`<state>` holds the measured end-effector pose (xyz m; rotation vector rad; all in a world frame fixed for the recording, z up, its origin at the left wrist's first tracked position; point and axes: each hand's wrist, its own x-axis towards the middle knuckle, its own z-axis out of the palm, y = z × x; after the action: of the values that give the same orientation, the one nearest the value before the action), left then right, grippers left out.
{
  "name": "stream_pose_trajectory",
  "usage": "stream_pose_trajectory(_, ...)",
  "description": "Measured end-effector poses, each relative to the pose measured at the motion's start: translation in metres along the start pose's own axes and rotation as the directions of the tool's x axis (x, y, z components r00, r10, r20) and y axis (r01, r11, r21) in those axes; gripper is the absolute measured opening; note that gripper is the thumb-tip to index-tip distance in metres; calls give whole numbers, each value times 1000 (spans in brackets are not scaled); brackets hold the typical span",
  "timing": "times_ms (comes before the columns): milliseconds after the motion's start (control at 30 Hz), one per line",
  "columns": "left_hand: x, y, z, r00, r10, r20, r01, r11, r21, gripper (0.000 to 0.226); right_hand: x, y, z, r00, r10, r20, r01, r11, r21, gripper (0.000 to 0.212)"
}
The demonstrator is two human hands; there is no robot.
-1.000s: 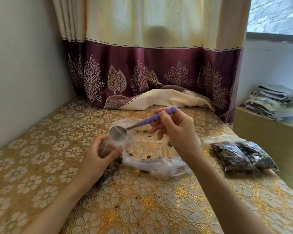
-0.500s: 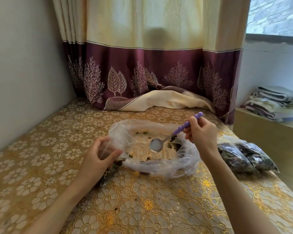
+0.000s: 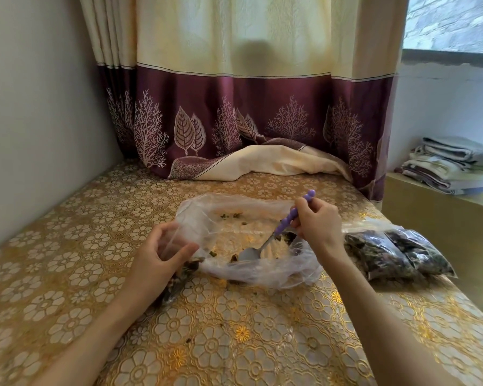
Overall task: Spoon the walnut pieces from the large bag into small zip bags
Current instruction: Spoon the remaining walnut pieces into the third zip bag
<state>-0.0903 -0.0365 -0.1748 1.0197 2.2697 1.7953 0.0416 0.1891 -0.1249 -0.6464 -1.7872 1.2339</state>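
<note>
spoon (image 3: pixel 273 238) in right hand (image 3: pixel 317 227), bowl inside large bag (image 3: pixel 251 271)

You worked over a gold floral tablecloth (image 3: pixel 234 338) that covered the whole surface. At the far edge a cream and maroon curtain (image 3: pixel 246 107) hung, its hem bunched on the cloth. A grey wall (image 3: pixel 34 107) stood left. Far right, folded towels (image 3: pixel 452 165) lay stacked on a ledge (image 3: pixel 435 213), under a window (image 3: pixel 452 22).

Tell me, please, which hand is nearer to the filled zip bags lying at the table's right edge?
Right. The right hand holds the spoon just beside the filled zip bags; the left hand is across the large bag.
</note>
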Motion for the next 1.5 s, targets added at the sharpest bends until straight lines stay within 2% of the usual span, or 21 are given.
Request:
stream_pose_trajectory(233, 0, -1, -1, 1000, 10, -10, -10, 1000, -2, 47, -2, -2, 5, 972, 177, 157, -196, 974, 114, 30)
stream_pose_trajectory(367, 0, 0, 0, 1000, 18, -7, -18, 1000, 23, 45, -5, -9, 8, 906, 307, 291, -354, 926, 127, 33)
stream_pose_trajectory(500, 0, 1, 0, 1000, 24, -10, -24, 999, 32, 44, -5, -9, 9, 886, 385, 258, -415, 907, 73, 31)
stream_pose_trajectory(767, -1, 2, -1, 1000, 24, 1, -24, 1000, 16, 46, 0, -8, -2, 917, 376, 130, -396, 894, 207, 30)
stream_pose_trajectory(933, -1, 3, -1, 1000, 16, 1, -16, 1000, 15, 46, 2, -14, -8, 950, 309, 46, -307, 895, 323, 29)
stream_pose_trajectory(1133, -3, 6, 0, 1000, 15, -14, -14, 999, 45, 42, -6, -34, -3, 993, 116, -4, -103, 896, 431, 32)
stream_pose_trajectory(1333, -3, 8, 1, 1000, 17, -2, -17, 999, 43, 42, -29, -50, 18, 993, -64, 99, 15, 902, 432, 29)
stream_pose_trajectory(1500, -4, 9, 1, 1000, 6, -11, -6, 1000, 17, 51, -45, -57, 32, 949, -253, 188, 154, 893, 423, 26)
